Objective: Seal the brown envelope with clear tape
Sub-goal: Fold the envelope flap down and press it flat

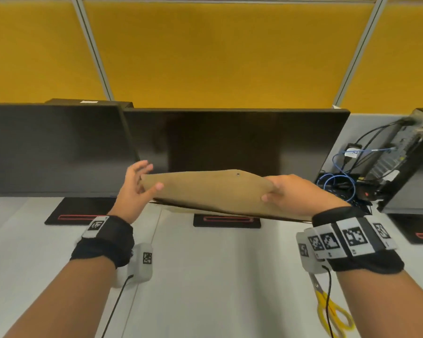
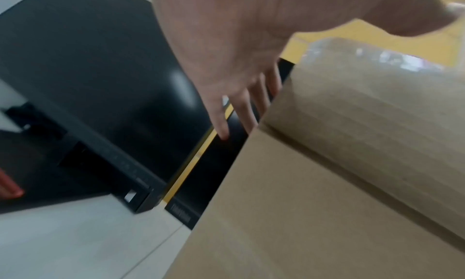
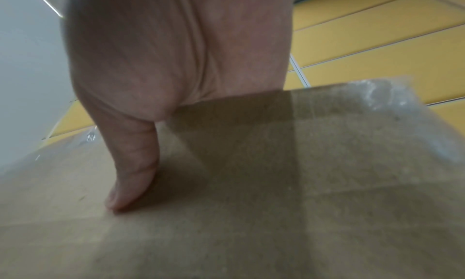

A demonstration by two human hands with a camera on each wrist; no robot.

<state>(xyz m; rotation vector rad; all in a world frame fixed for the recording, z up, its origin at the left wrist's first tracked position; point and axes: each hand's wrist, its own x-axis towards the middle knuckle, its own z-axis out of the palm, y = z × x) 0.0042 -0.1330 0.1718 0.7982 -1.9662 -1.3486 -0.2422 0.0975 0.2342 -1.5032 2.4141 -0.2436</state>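
The brown envelope (image 1: 210, 191) is held in the air in front of the middle monitor, sagging slightly along its length. My right hand (image 1: 279, 191) grips its right end, thumb (image 3: 133, 174) pressed on top and the fingers hidden underneath. My left hand (image 1: 150, 178) is at the left end with fingers spread and straight behind the edge; its thumb lies over the corner. Clear tape (image 3: 377, 98) shows as a shiny strip along the envelope's far edge, also seen as clear tape (image 2: 377, 52) in the left wrist view. No tape roll is in view.
Two dark monitors (image 1: 59, 147) stand at the back of the white desk (image 1: 205, 276). A computer tower (image 1: 405, 162) with blue cables (image 1: 337, 172) sits at the right. Yellow-handled scissors (image 1: 332, 311) lie on the desk under my right wrist.
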